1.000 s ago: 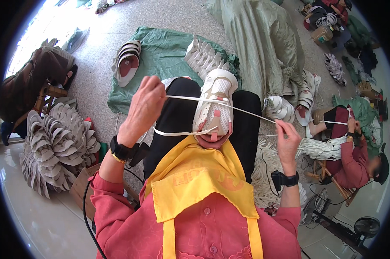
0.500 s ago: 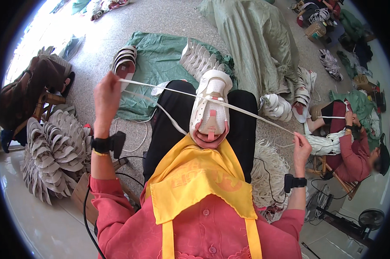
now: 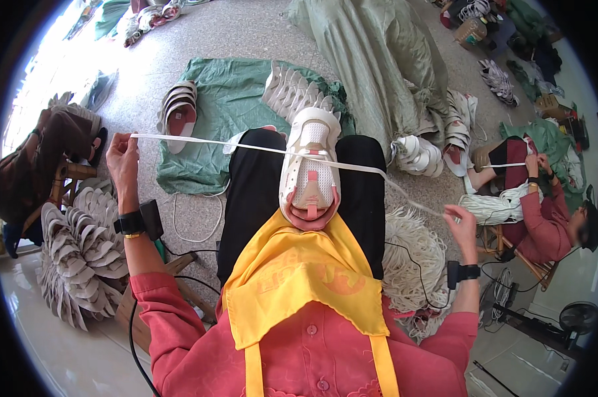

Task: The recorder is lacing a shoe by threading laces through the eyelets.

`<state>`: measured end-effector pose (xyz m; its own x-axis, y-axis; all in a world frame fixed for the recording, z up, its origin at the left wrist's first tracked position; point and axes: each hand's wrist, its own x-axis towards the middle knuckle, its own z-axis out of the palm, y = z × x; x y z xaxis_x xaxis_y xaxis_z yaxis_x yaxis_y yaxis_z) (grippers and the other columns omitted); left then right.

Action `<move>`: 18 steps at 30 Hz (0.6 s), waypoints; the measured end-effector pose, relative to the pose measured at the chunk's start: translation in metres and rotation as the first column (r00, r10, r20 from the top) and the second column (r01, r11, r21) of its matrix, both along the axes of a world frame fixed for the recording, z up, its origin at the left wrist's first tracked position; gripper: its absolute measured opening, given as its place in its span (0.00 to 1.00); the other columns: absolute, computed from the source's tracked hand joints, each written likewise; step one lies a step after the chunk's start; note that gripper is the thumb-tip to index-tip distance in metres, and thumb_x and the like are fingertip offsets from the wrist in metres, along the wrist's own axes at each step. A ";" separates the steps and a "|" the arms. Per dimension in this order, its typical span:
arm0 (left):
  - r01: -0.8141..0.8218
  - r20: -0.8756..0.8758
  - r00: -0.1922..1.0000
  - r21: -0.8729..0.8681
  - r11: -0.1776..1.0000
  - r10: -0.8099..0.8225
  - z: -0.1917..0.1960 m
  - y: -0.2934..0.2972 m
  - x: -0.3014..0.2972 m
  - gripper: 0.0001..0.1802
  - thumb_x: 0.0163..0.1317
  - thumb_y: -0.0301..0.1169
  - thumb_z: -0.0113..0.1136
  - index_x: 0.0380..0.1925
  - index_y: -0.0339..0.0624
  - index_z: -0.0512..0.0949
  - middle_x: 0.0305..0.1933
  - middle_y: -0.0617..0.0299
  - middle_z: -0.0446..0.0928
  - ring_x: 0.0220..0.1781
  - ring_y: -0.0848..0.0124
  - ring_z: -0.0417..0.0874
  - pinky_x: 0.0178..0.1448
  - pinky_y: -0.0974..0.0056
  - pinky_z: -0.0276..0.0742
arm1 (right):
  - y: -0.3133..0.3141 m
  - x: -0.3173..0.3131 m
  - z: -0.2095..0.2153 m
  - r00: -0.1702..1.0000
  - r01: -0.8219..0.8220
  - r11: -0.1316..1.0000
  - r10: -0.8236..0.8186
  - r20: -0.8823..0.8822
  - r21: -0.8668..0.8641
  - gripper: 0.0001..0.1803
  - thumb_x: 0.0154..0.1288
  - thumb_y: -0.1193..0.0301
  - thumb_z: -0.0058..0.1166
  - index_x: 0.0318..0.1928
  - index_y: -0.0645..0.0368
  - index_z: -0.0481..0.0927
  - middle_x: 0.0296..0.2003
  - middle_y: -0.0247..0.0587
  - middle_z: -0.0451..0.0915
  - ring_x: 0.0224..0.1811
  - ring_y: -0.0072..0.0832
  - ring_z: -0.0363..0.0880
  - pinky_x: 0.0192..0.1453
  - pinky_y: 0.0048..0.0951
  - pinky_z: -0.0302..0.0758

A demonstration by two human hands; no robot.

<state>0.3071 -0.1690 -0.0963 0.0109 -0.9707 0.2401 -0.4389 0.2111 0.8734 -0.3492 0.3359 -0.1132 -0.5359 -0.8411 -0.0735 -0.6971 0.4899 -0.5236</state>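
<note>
Between my knees, on my lap, rests a white and beige shoe upper (image 3: 312, 149) with pink trim, its heel end toward me. A flat white shoelace (image 3: 199, 139) crosses over its throat. Out to the left, my left hand (image 3: 122, 159) is closed on one end, and that stretch of lace is straight. On the other side the lace sags a little and runs down to the fingertips of my right hand (image 3: 463, 228), where its end looks pinched between thumb and forefinger. Yellow apron cloth (image 3: 299, 271) lies just below the shoe.
A green sheet (image 3: 213, 92) on the floor bears more uppers (image 3: 295, 92). Stacked grey pieces (image 3: 80, 251) stand at left; a heap of white laces (image 3: 414, 258) lies beside my right thigh. A large sack (image 3: 378, 59) is beyond. A co-worker (image 3: 544, 221) sits at right, another person at left.
My left hand has moved farther left and down with the lace. My right hand is slightly farther right and lower, with its side slacker. The loose strand left of the shoe no longer shows.
</note>
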 end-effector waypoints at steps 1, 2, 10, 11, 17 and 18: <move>0.003 -0.007 1.000 -0.008 1.000 -0.003 0.001 0.000 -0.001 0.07 0.72 0.31 0.65 0.36 0.40 0.80 0.25 0.73 0.72 0.24 0.84 0.67 0.27 0.74 0.61 | -0.020 0.020 0.006 0.997 0.025 0.999 -0.023 0.071 -0.023 0.12 0.67 0.77 0.64 0.50 0.64 0.87 0.44 0.37 0.89 0.44 0.22 0.87 0.52 0.25 0.81; 0.000 -0.005 1.000 -0.013 1.000 0.000 0.003 0.000 -0.003 0.07 0.72 0.31 0.64 0.36 0.40 0.80 0.25 0.73 0.72 0.24 0.84 0.67 0.27 0.74 0.61 | -0.044 0.043 0.013 0.989 0.053 0.998 -0.047 0.143 -0.044 0.12 0.67 0.78 0.64 0.51 0.64 0.86 0.46 0.37 0.89 0.44 0.23 0.87 0.53 0.25 0.81; 0.011 -0.019 1.000 -0.060 0.998 -0.012 0.015 0.001 -0.022 0.07 0.73 0.31 0.64 0.36 0.39 0.80 0.25 0.72 0.72 0.25 0.84 0.67 0.27 0.75 0.61 | -0.198 0.181 0.056 0.688 -0.168 0.940 0.328 0.648 -0.298 0.21 0.71 0.78 0.61 0.62 0.64 0.79 0.42 0.43 0.86 0.34 0.26 0.88 0.39 0.25 0.86; 0.008 -0.033 0.999 -0.065 0.998 -0.011 0.016 0.002 -0.021 0.08 0.73 0.31 0.64 0.36 0.39 0.80 0.25 0.72 0.72 0.25 0.84 0.67 0.27 0.75 0.61 | -0.205 0.185 0.054 0.698 -0.199 0.936 0.344 0.628 -0.292 0.18 0.71 0.77 0.61 0.59 0.65 0.80 0.39 0.43 0.86 0.32 0.26 0.88 0.37 0.25 0.85; 0.042 0.000 0.999 -0.072 0.997 -0.042 0.022 0.011 -0.009 0.09 0.73 0.32 0.64 0.34 0.39 0.79 0.25 0.73 0.71 0.25 0.85 0.67 0.27 0.75 0.60 | -0.182 0.165 0.061 0.933 -0.293 0.904 0.342 0.114 -0.311 0.07 0.70 0.76 0.59 0.45 0.67 0.84 0.32 0.47 0.81 0.25 0.34 0.82 0.31 0.33 0.77; 0.037 0.027 0.999 -0.066 0.997 -0.036 0.022 0.014 -0.008 0.09 0.73 0.32 0.64 0.34 0.40 0.78 0.25 0.73 0.71 0.25 0.85 0.66 0.27 0.75 0.60 | -0.173 0.156 0.061 0.953 -0.266 0.918 0.297 0.064 -0.293 0.07 0.70 0.77 0.59 0.45 0.67 0.84 0.32 0.47 0.81 0.26 0.34 0.82 0.31 0.32 0.77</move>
